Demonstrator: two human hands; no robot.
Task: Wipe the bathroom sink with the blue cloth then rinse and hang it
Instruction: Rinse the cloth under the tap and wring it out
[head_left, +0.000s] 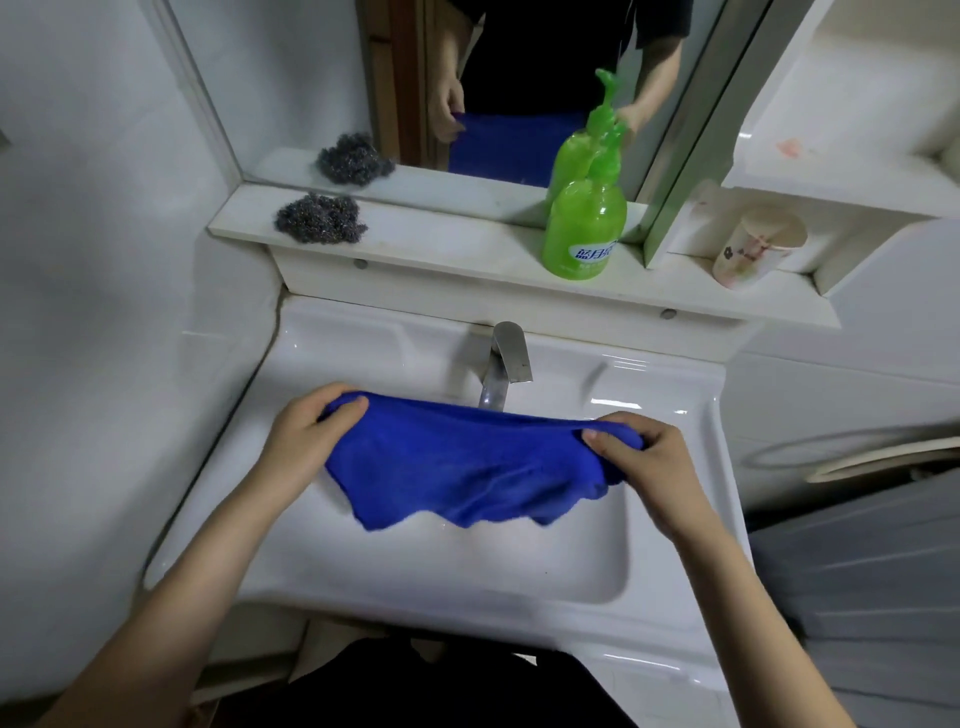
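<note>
The blue cloth (462, 462) hangs spread out above the white sink basin (363, 566), just in front of the metal faucet (503, 366). My left hand (306, 431) pinches its upper left corner. My right hand (644, 457) grips the upper right corner. The cloth's lower edge droops into the bowl, hiding the drain. No water is seen running from the faucet.
A shelf (467, 260) behind the sink carries a steel wool pad (319, 218), a green pump soap bottle (584, 228) and a paper cup (753, 249). A mirror (493, 78) stands above. White walls lie left, a washing machine (857, 467) right.
</note>
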